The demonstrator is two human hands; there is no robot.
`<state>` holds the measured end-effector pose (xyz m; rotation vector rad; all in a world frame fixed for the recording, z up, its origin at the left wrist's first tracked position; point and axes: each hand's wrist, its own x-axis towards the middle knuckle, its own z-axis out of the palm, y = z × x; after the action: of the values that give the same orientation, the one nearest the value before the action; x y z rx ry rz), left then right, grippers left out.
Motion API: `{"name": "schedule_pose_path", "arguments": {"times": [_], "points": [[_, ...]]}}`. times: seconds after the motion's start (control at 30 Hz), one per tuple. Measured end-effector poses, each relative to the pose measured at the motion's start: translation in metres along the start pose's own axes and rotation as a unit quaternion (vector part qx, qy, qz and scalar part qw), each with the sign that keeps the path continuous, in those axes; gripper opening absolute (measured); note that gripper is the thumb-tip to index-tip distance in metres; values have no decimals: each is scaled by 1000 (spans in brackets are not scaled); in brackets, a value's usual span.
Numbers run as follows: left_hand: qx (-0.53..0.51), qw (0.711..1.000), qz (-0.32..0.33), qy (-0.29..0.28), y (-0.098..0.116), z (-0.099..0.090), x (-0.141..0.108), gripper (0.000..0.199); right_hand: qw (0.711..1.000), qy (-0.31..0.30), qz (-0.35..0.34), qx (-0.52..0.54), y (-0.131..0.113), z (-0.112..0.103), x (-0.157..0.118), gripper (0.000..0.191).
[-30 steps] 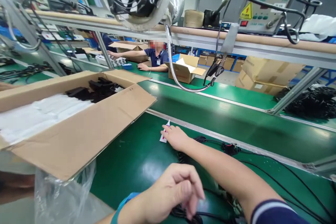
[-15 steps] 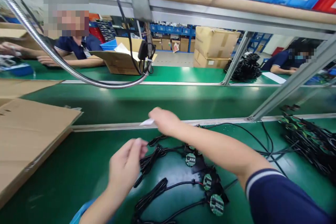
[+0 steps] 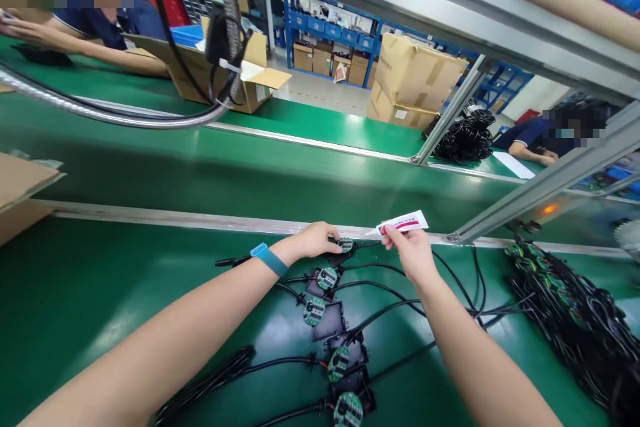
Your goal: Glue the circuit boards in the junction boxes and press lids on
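My right hand [image 3: 413,253] grips a white glue tube [image 3: 404,222] with red and blue print, its thin nozzle pointing left. My left hand [image 3: 317,240], with a teal strap on the wrist, has its fingers closed on the farthest round green circuit board [image 3: 345,245]. Below it runs a column of more such boards, among them a circuit board [image 3: 327,278] and another circuit board [image 3: 339,364], set on or beside black plastic housings [image 3: 329,320]. Black cables [image 3: 285,361] lead away from them to both sides. The nozzle tip is close to the far board.
A heap of wired boards and black cables [image 3: 575,320] lies at the right. A slanted metal post [image 3: 540,180] rises behind it. At left is a cardboard flap [image 3: 25,180]. A metal conduit [image 3: 150,119] hangs over the far bench, where two people sit.
My right hand has moved right with the tube, now plainly showing. My left hand has reached forward and right to the farthest board. The view has shifted and tilted.
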<state>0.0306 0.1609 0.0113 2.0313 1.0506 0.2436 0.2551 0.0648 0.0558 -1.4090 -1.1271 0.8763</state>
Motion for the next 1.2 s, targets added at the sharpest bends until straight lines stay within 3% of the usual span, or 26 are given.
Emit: {"name": "schedule_pose_path", "arguments": {"times": [0.1, 0.17, 0.33, 0.43, 0.8, 1.2], "points": [[22, 999, 25, 28, 1, 7, -11, 39, 996, -24, -11, -88, 0, 13, 3, 34], [39, 996, 59, 51, 2, 11, -15, 39, 984, -37, -57, -163, 1, 23, 5, 33], [30, 991, 104, 76, -5, 17, -13, 35, 905, -94, -274, -313, 1, 44, 9, 25], [-1, 991, 112, 68, -12, 19, -8, 34, 870, -130, -328, -345, -2, 50, 10, 23], [-28, 989, 140, 41, -22, 17, -2, 37, 834, -169, -346, -394, -8, 55, 11, 25], [-60, 989, 136, 25, -18, 12, -5, 34, 835, -163, -342, -399, -6, 42, 7, 18]]}}
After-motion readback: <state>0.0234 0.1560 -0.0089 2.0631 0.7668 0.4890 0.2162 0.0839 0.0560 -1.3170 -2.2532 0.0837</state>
